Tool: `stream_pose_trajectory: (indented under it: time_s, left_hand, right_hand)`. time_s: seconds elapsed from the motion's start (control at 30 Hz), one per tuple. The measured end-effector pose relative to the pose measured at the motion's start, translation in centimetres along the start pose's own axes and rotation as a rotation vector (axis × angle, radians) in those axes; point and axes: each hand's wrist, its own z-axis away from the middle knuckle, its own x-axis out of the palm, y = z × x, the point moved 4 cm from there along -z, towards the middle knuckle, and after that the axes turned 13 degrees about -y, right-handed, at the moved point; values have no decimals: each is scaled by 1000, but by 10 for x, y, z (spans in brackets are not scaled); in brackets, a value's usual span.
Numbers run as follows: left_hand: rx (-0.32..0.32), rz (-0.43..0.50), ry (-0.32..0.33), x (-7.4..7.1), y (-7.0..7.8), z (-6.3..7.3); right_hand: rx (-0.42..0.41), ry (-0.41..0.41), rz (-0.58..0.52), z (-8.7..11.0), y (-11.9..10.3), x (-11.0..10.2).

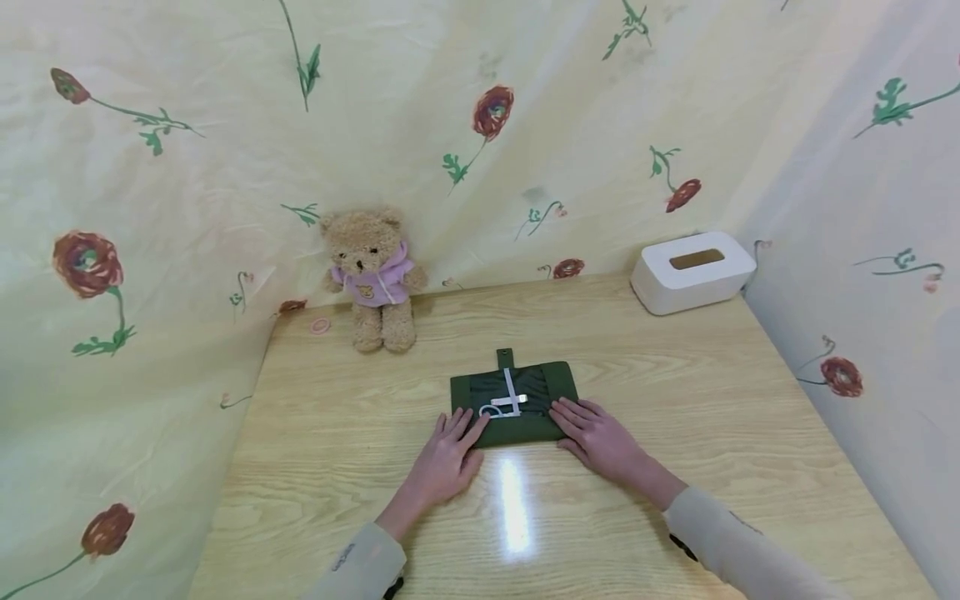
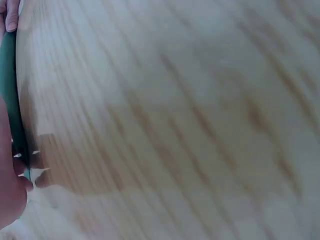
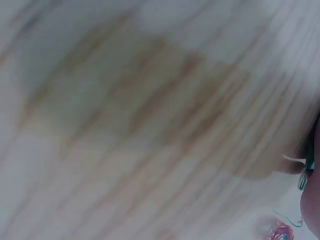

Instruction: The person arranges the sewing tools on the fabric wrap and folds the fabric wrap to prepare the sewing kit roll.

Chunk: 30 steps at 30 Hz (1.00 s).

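A dark green fabric case (image 1: 517, 431) lies flat on the table, with a short snap strap (image 1: 505, 359) sticking out from its far edge. On its darker middle panel are thin white strips (image 1: 512, 385), a small pale tag with a metal end (image 1: 510, 400) and a light ring-like piece (image 1: 491, 410). The left hand (image 1: 444, 462) rests its extended fingers on the near left corner. At the near right corner, the right hand (image 1: 600, 442) lays its fingers on the case. The left wrist view catches only the case's green edge (image 2: 8, 85) between both hands.
A teddy bear (image 1: 371, 279) in a purple hoodie sits against the flowered cloth backdrop (image 1: 420, 100). Beside it lies a small pink ring-shaped item (image 1: 320, 325). A white tissue box (image 1: 692, 273) stands at the back right of the wooden table (image 1: 337, 400).
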Motion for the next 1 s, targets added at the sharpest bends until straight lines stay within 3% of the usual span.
stream_pose_trajectory:
  time_s: [0.1,0.23,0.3,0.53,0.73,0.9,1.0]
  left_hand:
    - [-2,-62,-17,0,2,0]
    - [7,-189,46,0,3,-1]
    - [6,-207,73,0,4,-2]
    - [-36,-62,103,-13,4,-9]
    - [-96,56,13,-27,-2,-22]
    - [-128,175,-71,-45,-10,-37]
    - [-156,252,-155,-56,-16,-48]
  right_hand:
    - [2,-8,-9,-1,0,-1]
    - [12,-5,-13,-4,0,-4]
    - [16,-3,-17,-6,1,-6]
    - [73,-34,-101,-14,6,-16]
    - [185,-104,-245,-23,17,-26]
    - [184,-144,-346,-36,26,-35]
    - [187,-161,-406,-45,34,-40]
